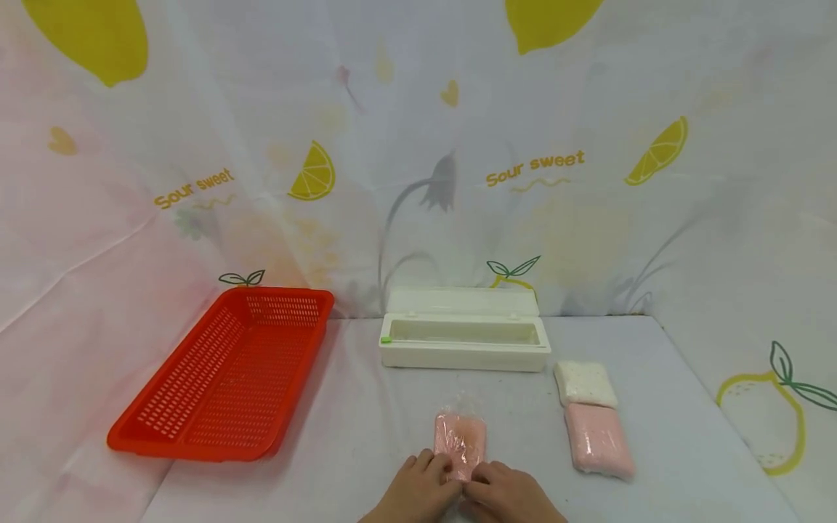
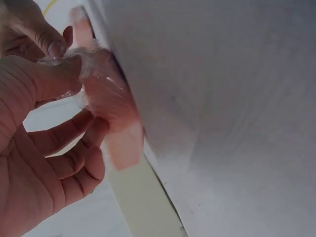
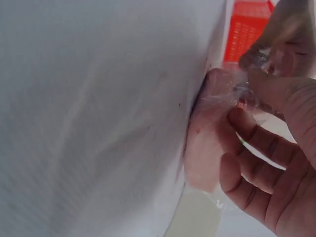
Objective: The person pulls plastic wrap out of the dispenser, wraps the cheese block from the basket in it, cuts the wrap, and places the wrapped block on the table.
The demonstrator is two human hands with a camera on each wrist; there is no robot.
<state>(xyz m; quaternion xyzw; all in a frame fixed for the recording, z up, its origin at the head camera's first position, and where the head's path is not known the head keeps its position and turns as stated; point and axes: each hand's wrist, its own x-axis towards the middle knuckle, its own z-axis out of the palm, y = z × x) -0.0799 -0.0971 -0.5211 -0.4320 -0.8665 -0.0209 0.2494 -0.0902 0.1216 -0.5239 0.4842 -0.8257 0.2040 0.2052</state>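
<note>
A pink rounded block (image 1: pixel 461 434) in clear plastic film lies on the white table in front of me, one end towards me. At that near end my left hand (image 1: pixel 421 488) pinches the gathered film (image 2: pixel 94 61) between thumb and fingers. Right beside it, my right hand (image 1: pixel 508 494) pinches the same film, its thumb close to the left one. In the right wrist view, the other right fingers (image 3: pixel 259 180) are bent loosely along the block's side. The film bunches up between the two hands and spreads past the block's far end.
A red perforated basket (image 1: pixel 285 436) stands at the left. At the back, a long white box (image 1: pixel 464 359) has its lid (image 1: pixel 463 301) raised. To the right lie a white block (image 1: pixel 585 383) and another pink wrapped block (image 1: pixel 599 439), end to end. A printed cloth (image 1: pixel 418 145) hangs behind.
</note>
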